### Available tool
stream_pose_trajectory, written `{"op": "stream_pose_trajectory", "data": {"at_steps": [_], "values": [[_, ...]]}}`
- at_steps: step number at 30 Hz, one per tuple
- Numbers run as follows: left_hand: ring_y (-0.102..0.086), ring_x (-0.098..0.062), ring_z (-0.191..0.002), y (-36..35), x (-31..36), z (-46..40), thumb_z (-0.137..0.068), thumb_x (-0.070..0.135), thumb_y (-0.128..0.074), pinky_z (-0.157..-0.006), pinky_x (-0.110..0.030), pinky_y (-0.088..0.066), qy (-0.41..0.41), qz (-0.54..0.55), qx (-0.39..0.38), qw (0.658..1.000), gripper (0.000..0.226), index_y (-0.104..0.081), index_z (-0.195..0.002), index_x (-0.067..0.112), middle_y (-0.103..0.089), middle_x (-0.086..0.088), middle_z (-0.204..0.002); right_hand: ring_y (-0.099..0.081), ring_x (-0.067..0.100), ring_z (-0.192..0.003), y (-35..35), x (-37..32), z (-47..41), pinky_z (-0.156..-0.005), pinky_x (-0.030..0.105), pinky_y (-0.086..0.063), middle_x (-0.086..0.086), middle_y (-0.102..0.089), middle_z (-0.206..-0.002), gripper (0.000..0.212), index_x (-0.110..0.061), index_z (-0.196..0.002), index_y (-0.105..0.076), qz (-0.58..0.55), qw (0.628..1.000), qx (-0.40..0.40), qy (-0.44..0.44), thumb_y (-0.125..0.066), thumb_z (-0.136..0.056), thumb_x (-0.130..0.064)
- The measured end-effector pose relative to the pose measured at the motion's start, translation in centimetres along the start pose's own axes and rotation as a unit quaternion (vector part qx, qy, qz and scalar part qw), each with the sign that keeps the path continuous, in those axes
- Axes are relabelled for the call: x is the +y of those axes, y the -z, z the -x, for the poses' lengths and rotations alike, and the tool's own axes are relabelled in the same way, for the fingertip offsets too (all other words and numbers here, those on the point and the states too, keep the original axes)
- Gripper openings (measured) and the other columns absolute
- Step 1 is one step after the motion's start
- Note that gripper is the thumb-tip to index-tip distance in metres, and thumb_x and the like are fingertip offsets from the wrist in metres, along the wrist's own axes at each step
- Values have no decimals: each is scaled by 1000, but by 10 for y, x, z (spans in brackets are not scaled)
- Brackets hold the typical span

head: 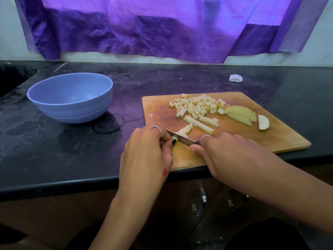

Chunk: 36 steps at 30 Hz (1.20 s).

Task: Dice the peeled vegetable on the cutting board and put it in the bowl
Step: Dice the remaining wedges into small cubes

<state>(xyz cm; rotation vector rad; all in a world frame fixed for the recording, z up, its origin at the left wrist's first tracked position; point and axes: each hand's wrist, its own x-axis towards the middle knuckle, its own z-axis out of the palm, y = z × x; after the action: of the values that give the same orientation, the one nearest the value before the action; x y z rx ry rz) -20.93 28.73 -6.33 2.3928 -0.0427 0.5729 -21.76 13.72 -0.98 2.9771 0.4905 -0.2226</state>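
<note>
Head view: a person's two hands work over a wooden cutting board (pixel 252 139) at centre right of the frame.
Left hand (pixel 147 150): fingers curled, pinching a pale vegetable strip (pixel 182 132) against the board's near left part.
Right hand (pixel 225 152): wrapped round the handle of a knife (pixel 182 138), whose blade lies across the strip just beside the left fingertips.
Diced pieces (pixel 196 105): heaped on the board's far middle.
Uncut strips (pixel 200 124): lying between the heap and the knife.
Slices (pixel 239 112): stacked at the board's right, with an end piece (pixel 263 122) just beside them.
Bowl (pixel 72 98): blue, upright, on the dark bench (pixel 54 150) at the left, well apart from the board.
Curtain (pixel 144 29): purple, across the top.
</note>
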Motion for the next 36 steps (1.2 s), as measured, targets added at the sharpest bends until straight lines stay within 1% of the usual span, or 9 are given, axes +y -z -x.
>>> {"op": "stream_pose_trajectory", "data": {"at_steps": [4, 8, 11, 15, 19, 22, 29, 32, 36], "values": [[-54, -13, -79, 1, 1, 1, -84, 30, -66, -63, -31, -43, 2, -8, 2, 1000, 9, -63, -75, 29, -60, 10, -77, -39, 8, -65, -8, 0, 0, -63, 26, -38, -10, -39, -75, 38, -25, -115, -43, 21, 999, 28, 7, -19, -99, -49], [-53, -12, -82, 2, 6, 2, -86, 31, -63, -62, -28, -39, 7, -25, -3, 1000, 11, -61, -77, 27, -58, 11, -79, -30, 5, -52, -9, 7, 5, -47, 23, -31, -9, -34, -66, 37, -30, -120, -37, 103, 991, 83, 34, -16, -99, -51], [-52, -10, -82, 5, 9, 3, -88, 33, -61, -62, -25, -35, 8, -39, -8, 999, 11, -58, -78, 29, -56, 12, -80, -35, 6, -56, -5, 20, 12, -49, 20, -31, -11, -33, -68, 41, -34, -121, -39, 93, 990, 99, 37, -15, -96, -57], [-52, -10, -85, 7, 14, 2, -90, 35, -58, -68, -29, -43, -7, -68, -15, 998, 10, -61, -83, 28, -55, 13, -83, -51, 4, -70, -8, 35, 26, -59, 20, -41, -12, -48, -75, 44, -35, -112, -44, -9, 995, 95, 27, -14, -91, -61], [-53, -10, -87, 7, 20, -1, -89, 36, -60, -76, -34, -47, -24, -87, -21, 996, 9, -65, -88, 29, -53, 15, -87, -55, 7, -66, -9, 59, 41, -57, 22, -43, -9, -55, -71, 57, -36, -85, -43, -67, 988, 142, 8, 1, -70, -69], [-55, -11, -88, 4, 23, -8, -88, 39, -60, -76, -33, -47, -28, -105, -20, 994, 13, -66, -89, 27, -58, 13, -91, -51, 7, -56, -9, 77, 47, -49, 21, -37, -9, -49, -59, 41, -37, -69, -33, -94, 979, 182, -18, -5, -71, -67], [-60, -21, -83, -9, 24, -35, -90, 36, -58, -69, -35, -51, -13, -125, -57, 990, 13, -64, -97, 26, -62, 6, -88, -46, 7, -44, -16, 108, 55, -44, 18, -28, -7, -44, -50, 47, -35, -78, -46, -132, 963, 229, -50, -12, -71, -66], [-61, -19, -84, -9, 25, -47, -92, 28, -56, -70, -35, -53, -17, -141, -56, 988, 15, -64, -105, 31, -65, 7, -95, -48, 7, -45, -23, 111, 57, -45, 18, -28, -9, -42, -49, 33, -41, -70, -33, -159, 959, 227, -52, -12, -69, -66], [-59, -15, -93, -14, 39, -59, -91, 24, -57, -74, -35, -53, -138, -156, -75, 975, 24, -66, -113, 30, -63, 10, -110, -55, -7, -61, -34, 121, 58, -42, 16, -26, -6, -45, -43, 30, -39, -66, -37, -204, 945, 248, -59, -20, -74, -63]]}}
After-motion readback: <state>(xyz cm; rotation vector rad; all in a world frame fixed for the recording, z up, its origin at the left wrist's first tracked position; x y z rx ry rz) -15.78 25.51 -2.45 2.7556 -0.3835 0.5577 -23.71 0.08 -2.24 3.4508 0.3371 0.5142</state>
